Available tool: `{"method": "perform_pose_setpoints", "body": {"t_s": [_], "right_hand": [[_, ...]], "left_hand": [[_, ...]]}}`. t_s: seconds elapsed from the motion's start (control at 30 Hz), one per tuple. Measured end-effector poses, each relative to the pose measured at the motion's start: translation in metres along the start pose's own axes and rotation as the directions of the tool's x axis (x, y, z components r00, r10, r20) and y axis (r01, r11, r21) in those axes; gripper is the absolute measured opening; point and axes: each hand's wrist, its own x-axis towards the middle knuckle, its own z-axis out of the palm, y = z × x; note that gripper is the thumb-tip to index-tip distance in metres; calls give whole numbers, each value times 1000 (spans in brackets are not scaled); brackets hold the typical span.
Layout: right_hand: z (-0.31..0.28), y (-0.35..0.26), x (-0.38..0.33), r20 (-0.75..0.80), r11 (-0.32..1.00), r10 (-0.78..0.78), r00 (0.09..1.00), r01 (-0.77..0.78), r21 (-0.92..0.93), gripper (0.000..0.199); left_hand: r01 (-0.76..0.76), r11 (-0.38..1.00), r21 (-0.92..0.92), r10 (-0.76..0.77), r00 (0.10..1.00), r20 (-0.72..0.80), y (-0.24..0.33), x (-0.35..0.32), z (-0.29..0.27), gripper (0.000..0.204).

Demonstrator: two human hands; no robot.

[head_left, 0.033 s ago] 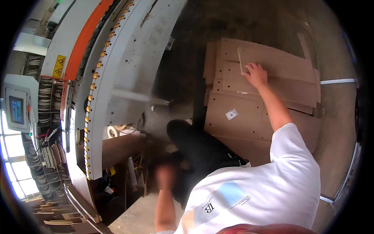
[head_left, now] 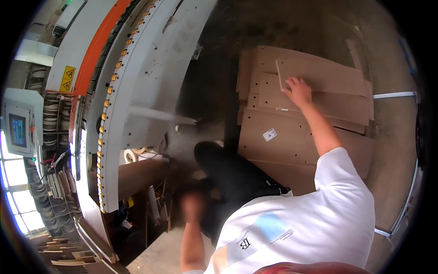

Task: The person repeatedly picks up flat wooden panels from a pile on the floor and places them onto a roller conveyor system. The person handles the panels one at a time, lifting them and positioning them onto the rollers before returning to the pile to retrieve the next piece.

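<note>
A brown wooden panel [head_left: 319,76] lies on top of a stack at the right, its pale left edge showing. My right hand [head_left: 299,91] is at the near left corner of this panel, fingers curled and closed on its edge. Under it are more brown panels with small drilled holes. One nearer panel [head_left: 273,121] bears a white label [head_left: 269,134]. My left hand [head_left: 192,206] is low at my left, beside my dark-trousered leg; it is blurred and its fingers cannot be made out.
On the left stands a long white and orange machine [head_left: 98,45] with a row of yellow rollers [head_left: 109,90]. A control screen [head_left: 18,130] is at the far left. Rolls of tape [head_left: 131,156] sit under the machine. A metal rail [head_left: 394,95] runs beyond the stack.
The view has shifted very slightly. The panel's left end is a little lower relative to the stack, with my right hand still at its corner.
</note>
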Motion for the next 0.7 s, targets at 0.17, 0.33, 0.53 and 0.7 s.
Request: {"method": "perform_pose_setpoints", "body": {"t_s": [0.17, 0.33, 0.53, 0.7], "right_hand": [[12, -34, -53, -20, 995, -99, 995, 98, -12, 50], [33, -144, -53, -57, 978, -192, 980, 196, 75, 56], [17, -162, -25, -209, 939, 110, 972, -32, 343, 54], [-16, 27, -63, -268, 850, 527, 807, -503, 157, 72]], "left_hand": [[-23, 972, -233, 59, 987, 150, -10, 28, 3, 14], [-107, 966, -236, 106, 994, -17, -22, 34, 52, 14], [-40, 933, -357, 139, 957, 256, -39, 85, -13, 19], [-55, 977, -207, 62, 998, 25, -20, 29, 70, 22]]}}
